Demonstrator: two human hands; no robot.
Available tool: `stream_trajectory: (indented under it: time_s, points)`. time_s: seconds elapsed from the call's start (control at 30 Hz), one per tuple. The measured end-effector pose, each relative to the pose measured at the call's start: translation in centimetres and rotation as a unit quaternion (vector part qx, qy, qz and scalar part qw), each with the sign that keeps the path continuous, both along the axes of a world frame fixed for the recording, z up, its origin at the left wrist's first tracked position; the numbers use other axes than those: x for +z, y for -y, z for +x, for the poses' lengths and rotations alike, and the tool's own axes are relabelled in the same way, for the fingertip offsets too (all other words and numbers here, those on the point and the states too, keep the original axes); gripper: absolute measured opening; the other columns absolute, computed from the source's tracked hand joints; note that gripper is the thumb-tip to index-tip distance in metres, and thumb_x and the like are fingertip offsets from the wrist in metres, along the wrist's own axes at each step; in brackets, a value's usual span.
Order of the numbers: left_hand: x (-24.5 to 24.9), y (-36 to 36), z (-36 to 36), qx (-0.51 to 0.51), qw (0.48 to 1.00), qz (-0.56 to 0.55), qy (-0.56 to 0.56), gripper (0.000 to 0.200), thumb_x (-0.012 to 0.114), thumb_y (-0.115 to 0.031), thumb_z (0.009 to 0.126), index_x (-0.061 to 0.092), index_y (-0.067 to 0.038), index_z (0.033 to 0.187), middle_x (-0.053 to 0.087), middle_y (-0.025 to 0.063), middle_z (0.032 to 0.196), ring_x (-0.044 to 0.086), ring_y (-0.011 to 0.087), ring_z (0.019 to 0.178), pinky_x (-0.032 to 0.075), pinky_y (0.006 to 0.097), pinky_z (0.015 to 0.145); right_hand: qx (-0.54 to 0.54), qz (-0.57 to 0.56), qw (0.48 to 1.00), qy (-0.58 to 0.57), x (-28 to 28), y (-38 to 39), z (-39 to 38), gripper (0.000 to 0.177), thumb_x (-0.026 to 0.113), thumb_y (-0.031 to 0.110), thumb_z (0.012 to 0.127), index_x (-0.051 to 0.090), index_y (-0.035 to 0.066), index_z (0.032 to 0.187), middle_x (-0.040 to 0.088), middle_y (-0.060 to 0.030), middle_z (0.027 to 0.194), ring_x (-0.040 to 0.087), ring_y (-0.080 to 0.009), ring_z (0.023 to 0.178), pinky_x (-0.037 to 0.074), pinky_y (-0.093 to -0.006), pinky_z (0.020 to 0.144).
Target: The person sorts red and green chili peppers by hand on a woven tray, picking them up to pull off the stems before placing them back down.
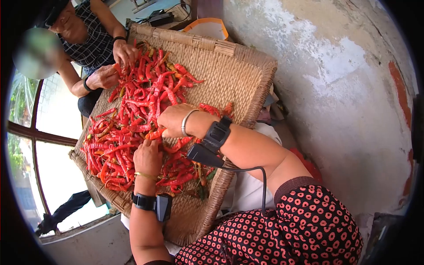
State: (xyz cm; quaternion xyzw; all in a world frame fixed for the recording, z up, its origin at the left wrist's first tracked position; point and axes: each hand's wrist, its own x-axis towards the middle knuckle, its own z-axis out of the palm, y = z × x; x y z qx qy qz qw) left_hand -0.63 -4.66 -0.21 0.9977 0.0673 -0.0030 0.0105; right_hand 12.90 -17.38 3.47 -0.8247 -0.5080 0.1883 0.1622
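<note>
Orange-red chilli [154,134]: lay at frame centre, pinched between the fingers of the left hand [148,157] and right hand [174,119], over the chilli heap [110,154] on the woven tray [207,62]. Looked light, slick and easily bruised; seemed best gripped gently, near the stem end.

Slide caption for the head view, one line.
Left hand and right hand meet at an orange-red chili pepper over heaped red chilies on a woven tray, opposite a co-worker's hands.
</note>
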Motion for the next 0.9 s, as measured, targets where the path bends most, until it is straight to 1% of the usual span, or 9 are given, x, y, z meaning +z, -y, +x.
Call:
stream_trajectory:
  time_s: [0.33, 0.47, 0.5, 0.53, 0.67, 0.77, 0.8, 0.87, 0.9]
  points:
    - [-0.4, 0.2, -0.2, -0.024, 0.999, -0.036, 0.011, 0.023, 0.060, -0.012, 0.068, 0.055, -0.004, 0.089, 0.058, 0.0155, 0.087, 0.057, 0.0339, 0.079, 0.047, 0.0423, 0.066, -0.040, 0.272, 0.961, -0.007, 3.1, 2.0, -1.9, 0.017, 0.058, 0.022, 0.069, 0.064, 0.007, 0.076, 0.062, -0.0165, 0.072, 0.061, -0.0324, 0.071, 0.049, -0.0415, 0.067]
    - [-2.4, -1.1, -0.7, 0.013, 0.998, 0.050, -0.045, 0.022, 0.059, -0.017, 0.077, 0.057, -0.007, 0.096, 0.059, 0.0153, 0.095, 0.057, 0.0333, 0.084, 0.047, 0.0406, 0.067, -0.015, 0.297, 0.955, 0.016, 5.1, 3.8, -4.2, 0.017, 0.061, 0.024, 0.068, 0.064, 0.008, 0.074, 0.062, -0.0154, 0.070, 0.062, -0.0309, 0.069, 0.049, -0.0418, 0.063]
    - [-3.5, -1.3, -0.5, -0.139, 0.966, 0.088, 0.198, 0.020, 0.057, -0.019, 0.079, 0.059, -0.006, 0.095, 0.058, 0.0160, 0.101, 0.056, 0.0339, 0.087, 0.047, 0.0407, 0.068, 0.007, 0.280, 0.959, 0.040, 5.7, 4.3, -4.8, 0.018, 0.062, 0.024, 0.068, 0.064, 0.007, 0.074, 0.062, -0.0149, 0.070, 0.062, -0.0303, 0.069, 0.049, -0.0419, 0.062]
    - [-3.7, -1.5, -0.5, -0.144, 0.966, 0.079, 0.202, 0.021, 0.057, -0.019, 0.079, 0.059, -0.006, 0.095, 0.058, 0.0159, 0.101, 0.056, 0.0337, 0.087, 0.047, 0.0403, 0.068, 0.005, 0.281, 0.959, 0.041, 6.1, 4.8, -5.5, 0.018, 0.062, 0.024, 0.068, 0.064, 0.007, 0.074, 0.062, -0.0149, 0.070, 0.062, -0.0303, 0.069, 0.049, -0.0419, 0.062]
    - [-3.4, -1.7, -0.5, -0.076, 0.995, -0.018, 0.068, 0.022, 0.057, -0.020, 0.079, 0.059, -0.004, 0.095, 0.058, 0.0153, 0.102, 0.057, 0.0327, 0.088, 0.046, 0.0390, 0.070, 0.049, 0.265, 0.962, 0.055, 6.3, 8.4, -6.8, 0.016, 0.064, 0.023, 0.068, 0.064, 0.008, 0.075, 0.062, -0.0122, 0.070, 0.062, -0.0290, 0.067, 0.050, -0.0398, 0.061]
    - [-1.7, -1.5, -0.3, -0.040, 0.994, -0.095, 0.033, 0.023, 0.057, -0.020, 0.079, 0.059, -0.003, 0.095, 0.058, 0.0149, 0.102, 0.057, 0.0320, 0.088, 0.046, 0.0380, 0.071, 0.008, 0.445, 0.895, 0.020, 3.9, 13.3, -7.0, 0.014, 0.062, 0.019, 0.072, 0.061, 0.007, 0.078, 0.060, -0.0093, 0.070, 0.061, -0.0257, 0.067, 0.048, -0.0357, 0.059]
    - [0.7, 0.5, 0.3, -0.074, 0.995, 0.042, 0.051, 0.024, 0.057, -0.018, 0.081, 0.058, -0.002, 0.099, 0.059, 0.0122, 0.099, 0.058, 0.0247, 0.084, 0.045, 0.0315, 0.074, -0.018, 0.497, 0.867, 0.036, 3.4, 15.8, -6.9, 0.016, 0.062, 0.016, 0.073, 0.058, 0.006, 0.085, 0.058, -0.0071, 0.068, 0.059, -0.0243, 0.065, 0.046, -0.0332, 0.056]
    - [4.5, 1.7, 0.5, -0.034, 0.982, -0.137, 0.128, 0.018, 0.058, -0.011, 0.078, 0.057, -0.002, 0.094, 0.056, 0.0106, 0.087, 0.053, 0.0201, 0.078, 0.044, 0.0313, 0.072, -0.123, 0.547, 0.828, -0.005, 1.0, 20.5, -6.5, 0.011, 0.061, 0.005, 0.076, 0.061, 0.004, 0.087, 0.060, -0.0086, 0.073, 0.059, -0.0199, 0.061, 0.046, -0.0274, 0.054]
    - [6.6, 2.2, 0.2, -0.035, 0.949, -0.234, 0.210, 0.017, 0.056, -0.008, 0.080, 0.056, 0.000, 0.094, 0.056, 0.0096, 0.087, 0.052, 0.0173, 0.079, 0.043, 0.0292, 0.072, -0.210, 0.496, 0.842, -0.037, -0.2, 22.9, -6.6, 0.010, 0.060, 0.003, 0.078, 0.062, 0.002, 0.087, 0.062, -0.0073, 0.076, 0.059, -0.0134, 0.060, 0.045, -0.0234, 0.054]
